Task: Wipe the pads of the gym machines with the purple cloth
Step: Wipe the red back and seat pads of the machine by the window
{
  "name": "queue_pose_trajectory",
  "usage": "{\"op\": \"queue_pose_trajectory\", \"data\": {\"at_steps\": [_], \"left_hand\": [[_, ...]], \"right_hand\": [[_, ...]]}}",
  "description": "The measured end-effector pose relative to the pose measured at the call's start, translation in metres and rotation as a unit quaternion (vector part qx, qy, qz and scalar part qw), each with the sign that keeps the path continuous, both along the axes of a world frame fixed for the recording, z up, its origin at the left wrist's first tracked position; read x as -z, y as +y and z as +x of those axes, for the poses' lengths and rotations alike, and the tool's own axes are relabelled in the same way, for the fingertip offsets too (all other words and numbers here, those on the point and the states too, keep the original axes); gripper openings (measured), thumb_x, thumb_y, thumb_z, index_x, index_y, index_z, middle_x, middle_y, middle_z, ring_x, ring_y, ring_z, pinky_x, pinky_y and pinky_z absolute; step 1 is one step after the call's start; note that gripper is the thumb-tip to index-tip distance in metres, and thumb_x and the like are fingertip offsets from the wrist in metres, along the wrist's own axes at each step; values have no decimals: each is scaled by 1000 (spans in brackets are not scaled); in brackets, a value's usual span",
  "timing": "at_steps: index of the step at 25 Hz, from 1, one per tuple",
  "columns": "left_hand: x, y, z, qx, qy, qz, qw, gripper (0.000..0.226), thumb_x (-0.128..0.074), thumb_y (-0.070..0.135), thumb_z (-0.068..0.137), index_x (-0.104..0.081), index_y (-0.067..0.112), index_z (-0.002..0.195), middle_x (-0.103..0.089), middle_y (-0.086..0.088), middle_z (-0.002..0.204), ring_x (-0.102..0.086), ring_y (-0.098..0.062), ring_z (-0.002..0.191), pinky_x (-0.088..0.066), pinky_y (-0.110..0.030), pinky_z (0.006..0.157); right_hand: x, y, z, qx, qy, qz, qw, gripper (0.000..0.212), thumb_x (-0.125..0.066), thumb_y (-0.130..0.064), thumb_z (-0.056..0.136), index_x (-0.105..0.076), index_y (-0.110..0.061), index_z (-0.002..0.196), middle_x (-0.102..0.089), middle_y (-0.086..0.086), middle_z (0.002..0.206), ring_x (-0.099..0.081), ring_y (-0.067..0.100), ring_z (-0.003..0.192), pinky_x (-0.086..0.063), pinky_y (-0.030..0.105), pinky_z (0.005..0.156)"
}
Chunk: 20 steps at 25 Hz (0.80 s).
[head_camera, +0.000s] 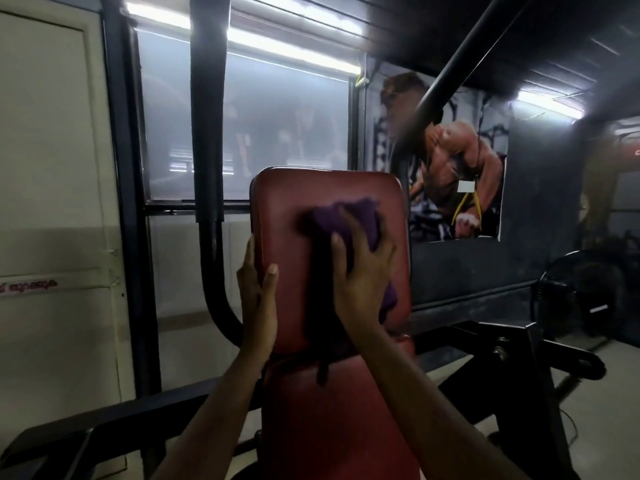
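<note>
Your right hand lies flat, fingers spread, pressing the purple cloth on the upper-mid face of the red back pad. Left hand pinches that pad's left edge, thumb in front, fingers behind. Progress: prob. mid-wipe on this pad; can't tell which parts are done. Seat pad below and other machines prob. left to do. Room: pad's top and right edges near the cloth, open space beyond; slanted black bar overhead, upright post just left.
</note>
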<state>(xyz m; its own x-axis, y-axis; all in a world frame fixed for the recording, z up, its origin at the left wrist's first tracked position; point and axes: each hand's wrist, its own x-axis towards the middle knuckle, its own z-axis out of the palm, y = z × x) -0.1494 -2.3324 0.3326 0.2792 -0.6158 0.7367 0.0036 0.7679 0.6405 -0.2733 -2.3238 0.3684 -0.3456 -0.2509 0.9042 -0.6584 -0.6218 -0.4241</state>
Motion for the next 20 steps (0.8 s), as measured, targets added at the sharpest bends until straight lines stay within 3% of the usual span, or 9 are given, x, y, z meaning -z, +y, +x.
{"op": "queue_pose_trajectory", "data": {"at_steps": [1,3,6,9,11,16,20], "left_hand": [[1,-2,-4,-9,6,-11,1000,63,-41,57,76,-26,41,135,-33,33,126,-34,27,115,-32,0,94],[5,-5,-8,-26,17,-24,999,66,-43,64,77,-26,39,136,-33,33,128,-34,28,115,-31,5,90],[6,-9,-7,-76,-8,-32,997,79,-32,81,71,-20,39,136,-28,29,132,-29,34,112,-27,10,87],[6,-13,-6,-122,-39,-23,991,73,-33,74,76,-16,39,138,-28,19,135,-26,37,108,-24,12,86],[8,-13,-7,-131,-43,-27,990,73,-35,70,77,-16,37,140,-28,16,135,-27,36,109,-24,12,87],[9,-10,-12,-163,-42,-35,985,91,-23,82,72,-17,29,146,-29,14,136,-30,33,108,-26,12,84],[11,-6,-16,-176,-42,-17,983,86,-18,86,68,-11,41,141,-30,13,133,-40,11,108,-30,6,77]], "right_hand": [[-29,-4,7,11,-26,3,1000,41,-36,-47,91,-48,-38,130,-32,12,148,-32,27,127,-26,39,106],[-57,-13,27,22,12,29,999,44,-35,-47,92,-45,-35,134,-26,12,152,-31,31,128,-27,43,103],[-36,-30,47,72,131,16,989,48,-39,-43,92,-34,-38,139,-23,9,154,-34,30,125,-28,42,94],[-33,-43,36,87,120,-2,989,49,-38,-38,88,-37,-41,137,-28,7,152,-38,29,119,-26,40,89],[-35,-49,21,108,85,23,990,50,-35,-38,86,-38,-42,136,-29,7,151,-40,32,117,-28,43,90],[0,-70,-32,163,-66,96,980,51,-32,-40,86,-38,-41,136,-35,10,148,-44,37,117,-35,49,90],[44,-68,-45,163,-192,184,950,48,-33,-38,89,-39,-37,137,-35,14,147,-42,42,117,-35,52,92]]}}
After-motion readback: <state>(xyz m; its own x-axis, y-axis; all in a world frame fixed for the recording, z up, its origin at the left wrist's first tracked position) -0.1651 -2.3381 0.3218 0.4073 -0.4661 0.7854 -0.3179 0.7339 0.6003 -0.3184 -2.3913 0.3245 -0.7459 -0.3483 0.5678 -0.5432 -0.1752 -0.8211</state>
